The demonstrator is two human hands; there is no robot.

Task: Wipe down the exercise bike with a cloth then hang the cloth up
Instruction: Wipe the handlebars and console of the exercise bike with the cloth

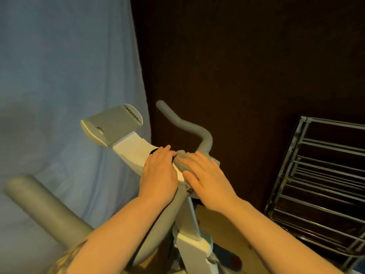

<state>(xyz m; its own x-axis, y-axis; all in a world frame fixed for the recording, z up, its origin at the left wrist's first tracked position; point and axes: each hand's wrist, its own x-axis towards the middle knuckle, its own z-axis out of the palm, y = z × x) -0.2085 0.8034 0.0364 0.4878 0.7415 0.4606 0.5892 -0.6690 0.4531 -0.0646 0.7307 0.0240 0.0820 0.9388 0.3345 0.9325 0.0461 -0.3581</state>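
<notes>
bike frame (134,153) white, handlebar (185,125) and cloth (182,162) grey. sheet (65,76) pale blue, wall (246,56) dark brown. rack (324,175) chrome, floor (237,244) light wood.

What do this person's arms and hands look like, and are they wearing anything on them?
Both forearms are bare all the way down; no sleeves reach them. The left hand and the right hand wear no gloves, and no rings, watch or bracelet show. At the bottom left edge of the view, a bit of patterned fabric appears beside the left arm, too blurred to identify.
</notes>
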